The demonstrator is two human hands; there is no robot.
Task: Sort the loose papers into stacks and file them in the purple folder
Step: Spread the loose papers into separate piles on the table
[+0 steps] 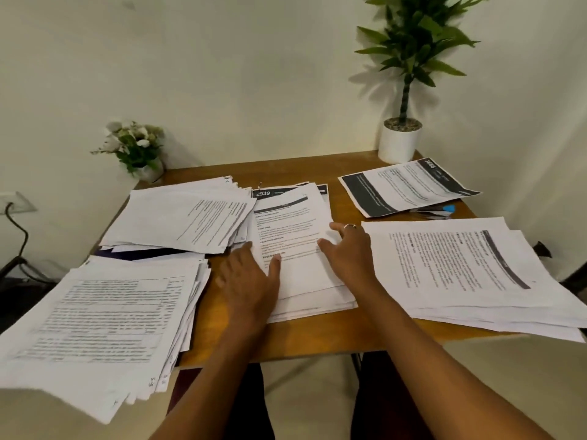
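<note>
Papers (298, 217) lie in a stack under our left hand (251, 277) and right hand (349, 246), both flat, grasping nothing. We judge sorting is in hand; next, we must square its edges.

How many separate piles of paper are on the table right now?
5: near-left pile, far-left pile, centre pile under the left hand and right hand, near-right pile, far-right pile beside the white pot. More sheets may lie hidden beneath them.
</note>
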